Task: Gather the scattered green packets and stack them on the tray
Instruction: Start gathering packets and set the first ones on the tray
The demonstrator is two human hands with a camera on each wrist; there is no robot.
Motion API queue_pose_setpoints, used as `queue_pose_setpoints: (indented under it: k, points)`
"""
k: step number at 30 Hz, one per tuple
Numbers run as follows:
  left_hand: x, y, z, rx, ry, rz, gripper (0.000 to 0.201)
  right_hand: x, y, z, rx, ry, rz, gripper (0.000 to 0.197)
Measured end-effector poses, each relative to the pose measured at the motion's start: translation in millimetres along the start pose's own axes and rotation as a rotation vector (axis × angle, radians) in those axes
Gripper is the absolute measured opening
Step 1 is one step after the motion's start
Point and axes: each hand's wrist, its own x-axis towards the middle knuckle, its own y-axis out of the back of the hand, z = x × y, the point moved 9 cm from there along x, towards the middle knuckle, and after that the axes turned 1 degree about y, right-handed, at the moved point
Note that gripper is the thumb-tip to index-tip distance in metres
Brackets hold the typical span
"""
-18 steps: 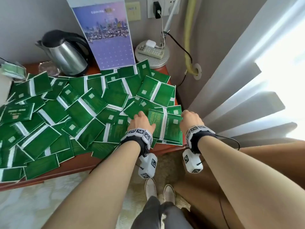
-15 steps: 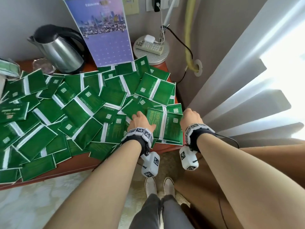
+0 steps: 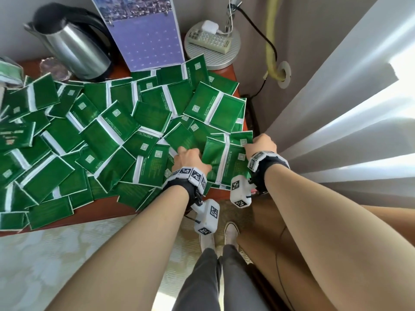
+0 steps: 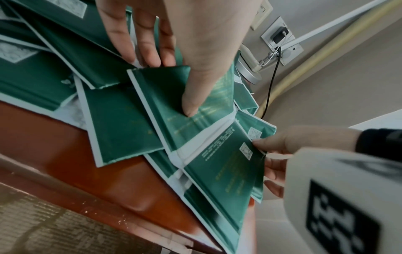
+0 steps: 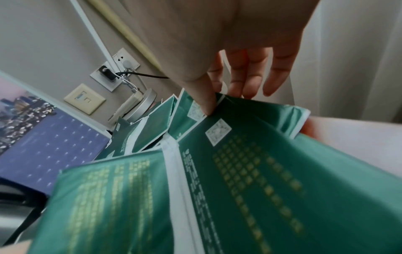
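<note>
Many green packets (image 3: pixel 107 131) lie scattered and overlapping across the red-brown table (image 3: pixel 89 212). At the table's near right corner lies a small stack of green packets (image 3: pixel 226 162), partly over the edge. My left hand (image 3: pixel 190 153) grips its left side. In the left wrist view the thumb (image 4: pixel 191 103) presses on top of the stack (image 4: pixel 224 171) and the fingers tuck under its edge. My right hand (image 3: pixel 258 144) pinches the stack's far right corner, thumb (image 5: pixel 206 106) on top of the stack (image 5: pixel 239 171) and fingers behind it. No tray shows clearly.
A steel kettle (image 3: pixel 74 46), a purple calendar (image 3: pixel 146 37) and a round lamp base with a remote (image 3: pixel 211 43) stand at the back. The wall, a black cable (image 3: pixel 262 34) and a white curtain (image 3: pixel 336 108) close in on the right.
Both hands stay at the sides of the same stack; the right hand has slid a little farther along its right edge. The head view has dipped closer to the table.
</note>
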Motion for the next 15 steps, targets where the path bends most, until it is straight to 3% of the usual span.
queue_pose_setpoints:
  k: [6, 11, 13, 15]
  points:
    - [-14, 29, -11, -0.176, -0.054, -0.031, 0.007, -18, 23, -9, -0.039, 0.094, -0.011, 0.018]
    - [-25, 52, -30, 0.062, -0.075, 0.017, 0.004, -41, 30, -26, -0.199, 0.241, -0.019, 0.022]
    - [-32, 42, -31, 0.145, -0.118, 0.033, 0.014, -49, 21, -30, -0.264, 0.271, -0.032, 0.022]
    - [-41, 24, -28, 0.224, -0.167, 0.081, 0.040, -57, 11, -34, -0.306, 0.288, -0.034, 0.024]
